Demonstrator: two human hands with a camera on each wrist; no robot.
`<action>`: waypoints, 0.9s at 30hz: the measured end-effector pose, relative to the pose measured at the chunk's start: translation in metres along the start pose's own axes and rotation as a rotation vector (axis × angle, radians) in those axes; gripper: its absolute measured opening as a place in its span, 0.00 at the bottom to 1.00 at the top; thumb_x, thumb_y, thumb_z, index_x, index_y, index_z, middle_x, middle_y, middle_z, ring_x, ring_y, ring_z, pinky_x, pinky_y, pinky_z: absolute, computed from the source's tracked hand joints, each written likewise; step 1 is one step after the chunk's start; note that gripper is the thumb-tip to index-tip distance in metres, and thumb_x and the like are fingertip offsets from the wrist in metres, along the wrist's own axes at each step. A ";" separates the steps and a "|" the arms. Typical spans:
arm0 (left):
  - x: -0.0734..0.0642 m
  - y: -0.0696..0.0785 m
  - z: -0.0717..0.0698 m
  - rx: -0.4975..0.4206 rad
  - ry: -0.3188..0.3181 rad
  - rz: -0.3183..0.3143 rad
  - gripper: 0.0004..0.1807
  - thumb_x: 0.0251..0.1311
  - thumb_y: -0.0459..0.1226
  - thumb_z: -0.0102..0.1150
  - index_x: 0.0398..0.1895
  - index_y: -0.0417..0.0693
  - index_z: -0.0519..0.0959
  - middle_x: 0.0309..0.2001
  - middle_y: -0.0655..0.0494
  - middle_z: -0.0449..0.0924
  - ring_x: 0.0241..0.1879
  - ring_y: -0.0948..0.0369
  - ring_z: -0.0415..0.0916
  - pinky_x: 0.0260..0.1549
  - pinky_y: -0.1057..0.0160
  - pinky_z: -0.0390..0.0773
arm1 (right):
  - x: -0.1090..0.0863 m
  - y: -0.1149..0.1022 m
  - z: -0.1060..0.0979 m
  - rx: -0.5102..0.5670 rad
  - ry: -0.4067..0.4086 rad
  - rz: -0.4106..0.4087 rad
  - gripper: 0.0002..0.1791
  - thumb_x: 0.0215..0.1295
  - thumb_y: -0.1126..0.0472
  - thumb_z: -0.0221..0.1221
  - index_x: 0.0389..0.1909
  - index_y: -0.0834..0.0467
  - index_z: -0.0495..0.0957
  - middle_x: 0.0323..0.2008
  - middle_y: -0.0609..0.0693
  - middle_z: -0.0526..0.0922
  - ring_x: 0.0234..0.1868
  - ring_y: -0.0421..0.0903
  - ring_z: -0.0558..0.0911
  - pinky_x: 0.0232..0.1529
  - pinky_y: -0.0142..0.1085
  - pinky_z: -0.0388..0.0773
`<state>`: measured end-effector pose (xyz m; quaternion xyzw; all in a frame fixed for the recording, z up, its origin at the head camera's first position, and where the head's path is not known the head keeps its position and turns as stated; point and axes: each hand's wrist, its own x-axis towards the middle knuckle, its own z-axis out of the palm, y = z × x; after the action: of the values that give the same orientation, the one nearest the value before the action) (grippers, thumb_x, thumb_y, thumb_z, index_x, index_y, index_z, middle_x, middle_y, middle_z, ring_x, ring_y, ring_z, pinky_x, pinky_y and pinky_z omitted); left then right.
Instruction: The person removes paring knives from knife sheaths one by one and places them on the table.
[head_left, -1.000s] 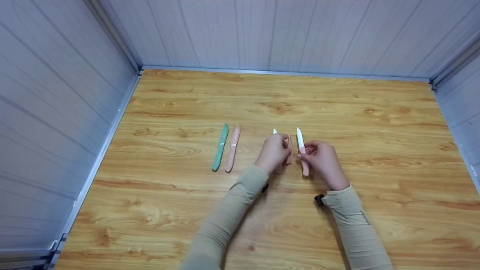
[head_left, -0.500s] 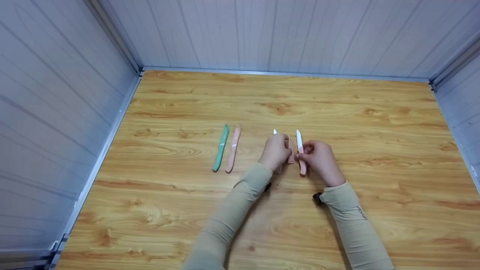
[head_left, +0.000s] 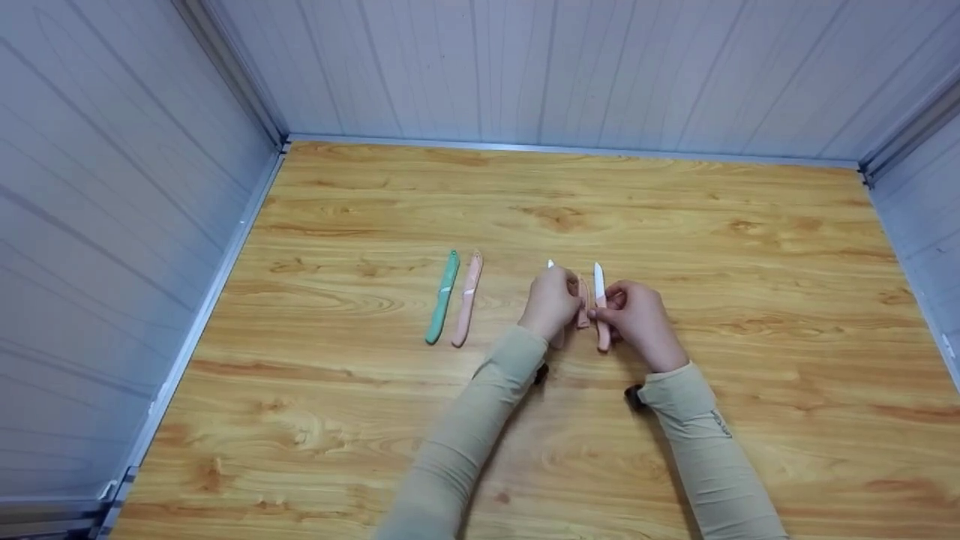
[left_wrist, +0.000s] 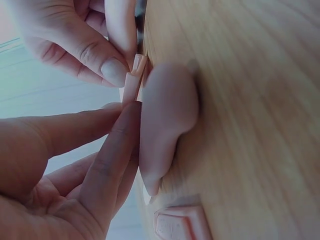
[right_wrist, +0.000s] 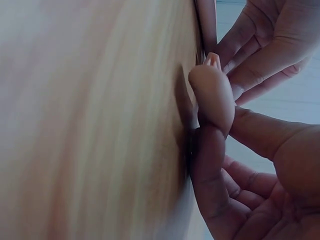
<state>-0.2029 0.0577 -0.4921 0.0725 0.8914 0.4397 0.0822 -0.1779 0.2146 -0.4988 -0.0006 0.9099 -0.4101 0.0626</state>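
In the head view I see the left hand (head_left: 553,304) pinching a pink sheath (head_left: 583,319), the right hand (head_left: 641,319) gripping a white-bladed knife (head_left: 603,330) just beside it, well inside the worktop (head_left: 300,420) edges. Left wrist: another pink knife (left_wrist: 167,110) lies close beside. Right wrist: wide wood stretches outward.

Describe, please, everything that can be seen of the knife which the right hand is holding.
The knife has a bare white blade and a smooth pink handle with a rounded end; the handle looks like plastic. Its tip points away from the person. The right hand pinches it on the handle, near the blade. It is just to the right of the pink cover in the left hand, apart from it in the head view. Whether it touches the table is unclear.
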 end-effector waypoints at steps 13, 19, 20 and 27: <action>0.000 0.001 0.002 -0.025 0.021 -0.034 0.06 0.50 0.23 0.60 0.21 0.41 0.79 0.17 0.61 0.70 0.20 0.62 0.68 0.19 0.70 0.66 | -0.001 0.000 0.000 0.069 -0.016 0.046 0.18 0.54 0.65 0.69 0.42 0.71 0.77 0.27 0.55 0.80 0.22 0.42 0.79 0.21 0.32 0.79; -0.001 0.002 0.003 0.029 0.043 -0.027 0.05 0.49 0.24 0.61 0.24 0.41 0.82 0.18 0.61 0.71 0.22 0.62 0.70 0.21 0.70 0.67 | -0.002 -0.001 0.000 0.043 -0.005 0.024 0.18 0.54 0.64 0.69 0.41 0.71 0.78 0.27 0.55 0.81 0.22 0.41 0.79 0.21 0.31 0.78; -0.001 0.002 0.004 0.037 0.047 -0.026 0.05 0.49 0.24 0.62 0.23 0.41 0.82 0.18 0.61 0.71 0.22 0.62 0.70 0.21 0.70 0.67 | -0.002 -0.001 0.000 0.041 -0.003 0.025 0.18 0.54 0.64 0.70 0.41 0.71 0.78 0.27 0.55 0.81 0.22 0.41 0.79 0.21 0.31 0.78; 0.000 0.004 0.005 0.092 0.055 -0.017 0.10 0.49 0.25 0.61 0.16 0.44 0.75 0.16 0.60 0.68 0.22 0.60 0.69 0.19 0.69 0.65 | -0.003 -0.001 0.000 0.038 -0.001 0.016 0.19 0.54 0.64 0.69 0.43 0.72 0.77 0.28 0.57 0.80 0.21 0.42 0.77 0.19 0.31 0.77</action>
<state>-0.2021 0.0641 -0.4920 0.0562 0.9132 0.3995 0.0579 -0.1746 0.2146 -0.4977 0.0076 0.9019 -0.4268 0.0660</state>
